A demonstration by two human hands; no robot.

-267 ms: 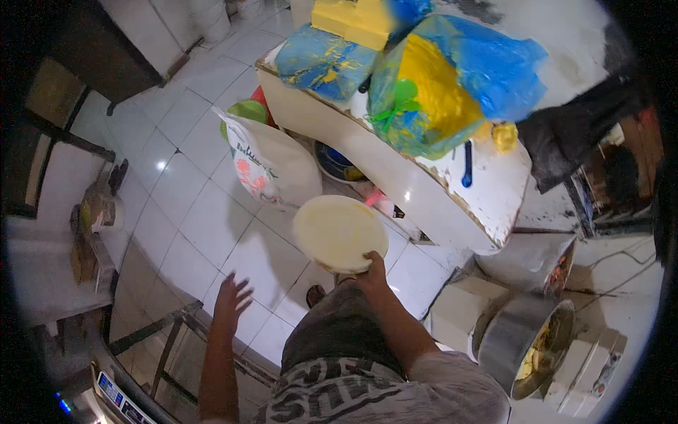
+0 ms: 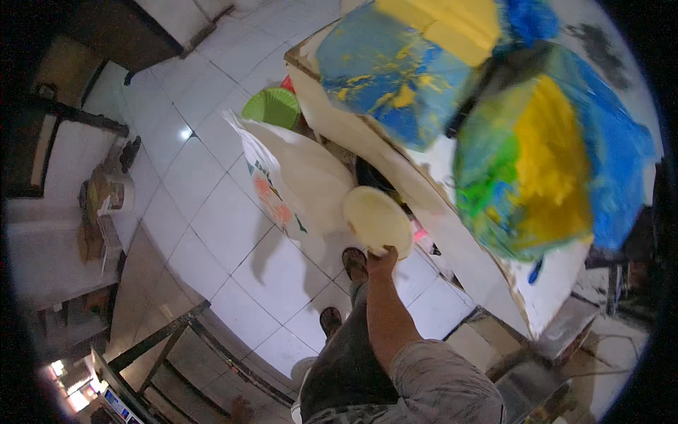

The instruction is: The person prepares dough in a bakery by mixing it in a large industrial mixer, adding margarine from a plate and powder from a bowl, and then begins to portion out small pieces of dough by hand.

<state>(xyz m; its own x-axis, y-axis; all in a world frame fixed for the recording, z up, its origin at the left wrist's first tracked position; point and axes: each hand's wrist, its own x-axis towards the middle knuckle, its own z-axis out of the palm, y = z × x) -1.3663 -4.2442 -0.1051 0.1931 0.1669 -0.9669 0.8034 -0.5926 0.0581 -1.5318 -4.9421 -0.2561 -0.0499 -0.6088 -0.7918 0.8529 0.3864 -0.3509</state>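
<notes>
- We hold a pale yellow dish (image 2: 374,218) in our right hand (image 2: 382,260), the fingers closed on its near rim.
- The dish is off the floor, in front of our body — between the open sack and the side of the white surface; in this view it overlaps the sack's edge, and we cannot tell whether the two touch.
- Our left hand (image 2: 242,408) shows only as a dim blur near the lower edge, so we cannot tell whether it is open or closed.
- The white sack (image 2: 300,166), printed with orange flowers, stands on the tiled floor (image 2: 212,212) with its mouth spread wide.
- Just beyond the sack we see a green basket (image 2: 272,108), beside something red (image 2: 287,83).
- On the worn white surface (image 2: 439,157) to our right lie a flat blue bag (image 2: 395,78) smeared with yellow and a bulky plastic bag (image 2: 551,155) of yellow, green and blue.
- A small blue handle (image 2: 536,271) pokes out near the bulky bag — blurred.
- Our sandalled feet (image 2: 354,263) stand on the tiles, below the dish.
</notes>
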